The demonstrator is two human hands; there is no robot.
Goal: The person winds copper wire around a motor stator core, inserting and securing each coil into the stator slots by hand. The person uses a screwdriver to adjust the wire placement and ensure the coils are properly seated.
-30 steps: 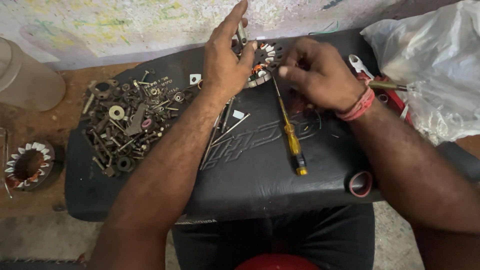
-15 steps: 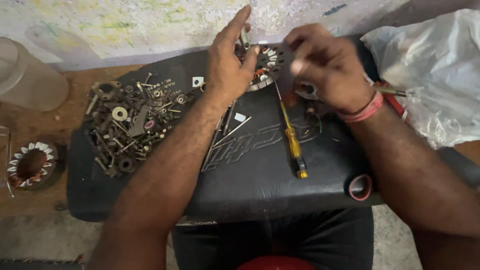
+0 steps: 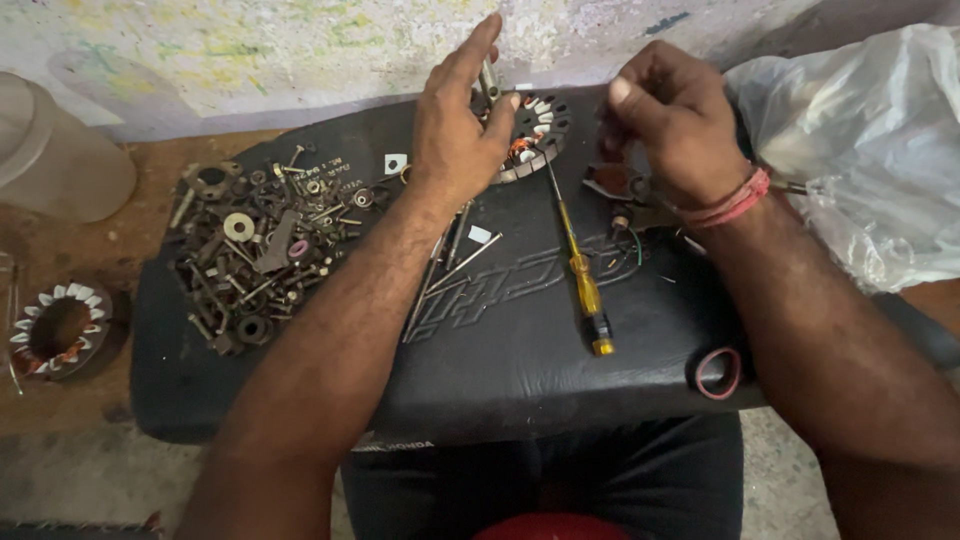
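- While your left hand lay flat and spread on the coil ring at the black seat's far edge, it gripped nothing — press harder.
- Your right hand was curled shut beside it; its contents were hidden.
- You left the screwdriver close — good.
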